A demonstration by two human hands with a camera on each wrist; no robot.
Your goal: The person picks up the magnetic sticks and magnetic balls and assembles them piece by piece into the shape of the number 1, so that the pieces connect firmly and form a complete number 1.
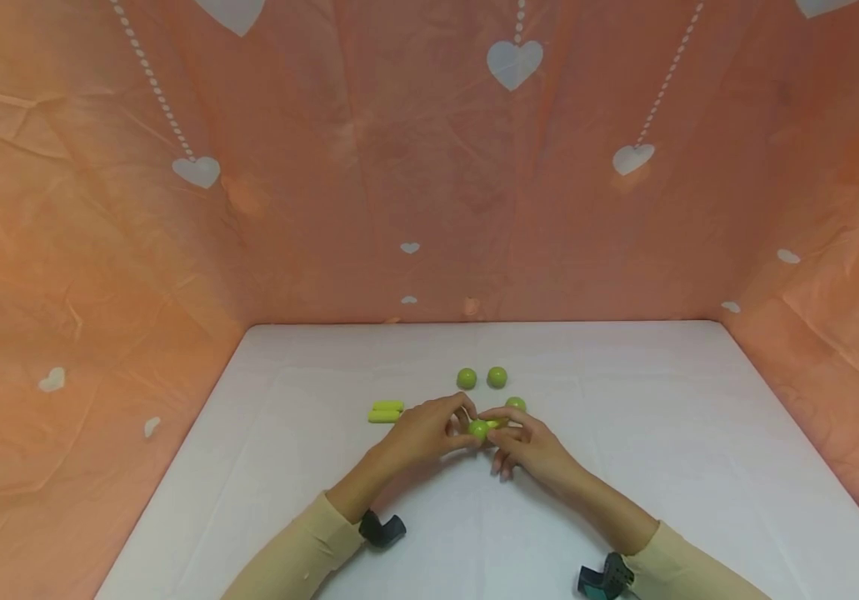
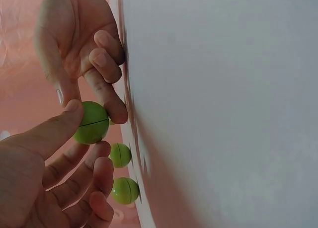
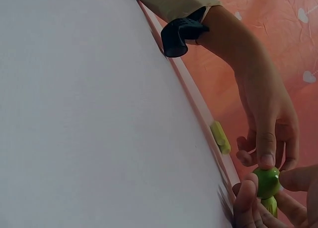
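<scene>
Orange cloth printed with pale hearts (image 1: pixel 399 192) rises behind and beside a white table (image 1: pixel 249 508). Near the table's middle, the left hand (image 1: pixel 432 425) pinches a green ball (image 1: pixel 478 430) between thumb and fingers. The right hand (image 1: pixel 534 448) meets it there, its thumb and fingers closed around a short yellow-green stick (image 3: pixel 270 206) that sits against the ball; whether the two are joined, I cannot tell. Fitting ball and stick together looks like the step in hand. Probably the next move calls for both grips to stay firm and the two pieces in line, since a smooth ball could roll between fingertips. Two loose balls (image 1: pixel 466 378) lie beyond the hands, a third ball (image 1: pixel 516 404) just past the right hand, and loose sticks (image 1: pixel 385 416) beside the left.
</scene>
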